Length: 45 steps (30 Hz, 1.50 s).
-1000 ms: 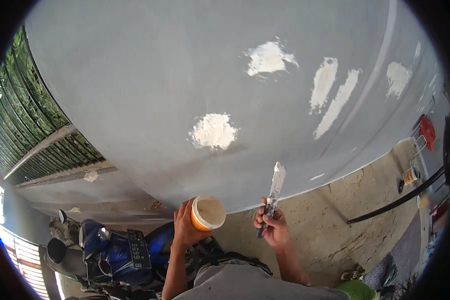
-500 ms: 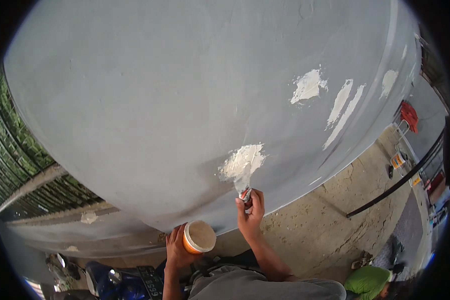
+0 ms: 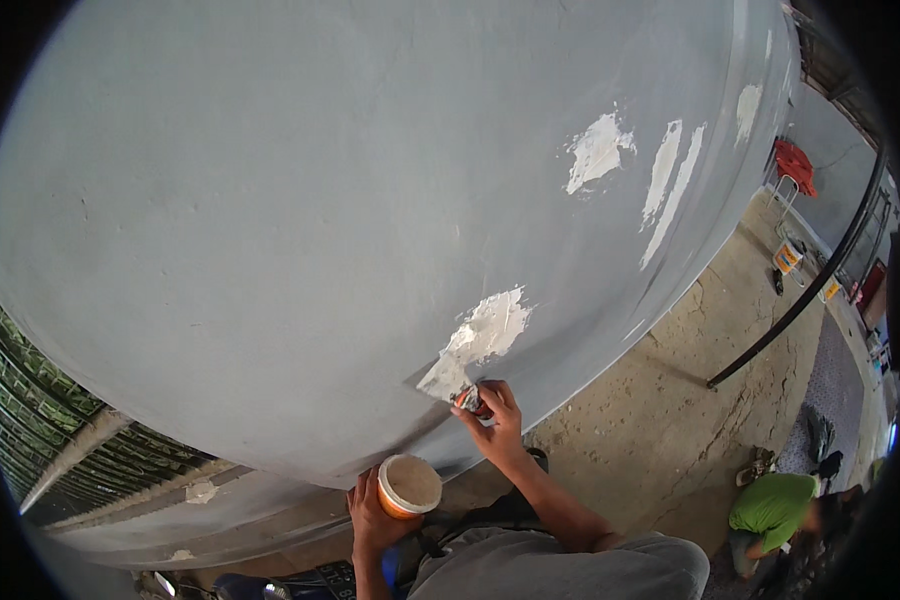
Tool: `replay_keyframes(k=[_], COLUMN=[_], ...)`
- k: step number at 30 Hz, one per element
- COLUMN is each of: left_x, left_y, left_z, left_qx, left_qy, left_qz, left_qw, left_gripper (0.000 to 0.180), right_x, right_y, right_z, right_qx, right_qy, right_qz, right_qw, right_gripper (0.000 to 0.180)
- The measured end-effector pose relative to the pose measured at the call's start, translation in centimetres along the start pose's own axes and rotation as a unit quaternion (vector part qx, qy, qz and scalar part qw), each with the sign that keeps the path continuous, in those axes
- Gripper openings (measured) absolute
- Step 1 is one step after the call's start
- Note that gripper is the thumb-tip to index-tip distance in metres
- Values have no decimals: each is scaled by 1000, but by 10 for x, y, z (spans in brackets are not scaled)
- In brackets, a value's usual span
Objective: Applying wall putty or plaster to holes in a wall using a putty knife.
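Observation:
My right hand grips a putty knife by its short handle, of which red and white parts show. Its broad blade lies against the grey wall, at the lower left edge of a fresh white putty patch. Below and to the left, my left hand is wrapped round a small white and orange tub. The tub is tilted with its mouth toward me, and pale putty shows inside. Further right on the wall are another putty patch and two long putty streaks.
A cracked concrete floor runs along the wall's foot. A dark curved bar crosses the right side. A person in a green shirt is low at the lower right. A bucket and a red cloth are further back; a metal grille is left.
My right hand has moved the putty knife a little down and left, and its blade has turned leftward. The view has shifted; the tub stays in my left hand.

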<state>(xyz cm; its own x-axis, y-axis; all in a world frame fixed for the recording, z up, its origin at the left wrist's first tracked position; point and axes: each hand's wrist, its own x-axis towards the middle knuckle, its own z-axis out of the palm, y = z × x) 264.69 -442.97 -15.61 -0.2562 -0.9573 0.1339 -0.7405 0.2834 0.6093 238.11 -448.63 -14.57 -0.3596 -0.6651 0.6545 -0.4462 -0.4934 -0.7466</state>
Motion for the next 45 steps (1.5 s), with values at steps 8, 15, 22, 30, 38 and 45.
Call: replay_keyframes(k=[8, 15, 22, 30, 38, 45], left_x=[12, 19, 11, -12, -29, -26], left_y=[4, 4, 14, 15, -1, 11], left_z=[5, 19, 23, 24, 22, 17], left_qx=[-8, -27, -39, -13, -1, 1], left_qy=[-22, -26, -44, -19, -20, 7], left_qz=[16, 45, 48, 33, 18, 2], left_qw=[1000, 998, 997, 999, 1000, 1000], left_gripper=[106, 106, 107, 106, 111, 104], right_x=[4, 33, 23, 30, -35, 22], right_y=[-28, -85, -24, 14, 56, -5], right_z=[-82, -112, -98, -56, -75, -55], right_qx=[-53, -16, 88, 159, 255, 255], right_qy=[-84, -43, -26, -18, 46, 17], right_qz=[-14, 117, 184, 184, 283, 186], right_qw=[995, 992, 979, 970, 923, 949], right_gripper=[37, 29, 26, 26, 20, 25])
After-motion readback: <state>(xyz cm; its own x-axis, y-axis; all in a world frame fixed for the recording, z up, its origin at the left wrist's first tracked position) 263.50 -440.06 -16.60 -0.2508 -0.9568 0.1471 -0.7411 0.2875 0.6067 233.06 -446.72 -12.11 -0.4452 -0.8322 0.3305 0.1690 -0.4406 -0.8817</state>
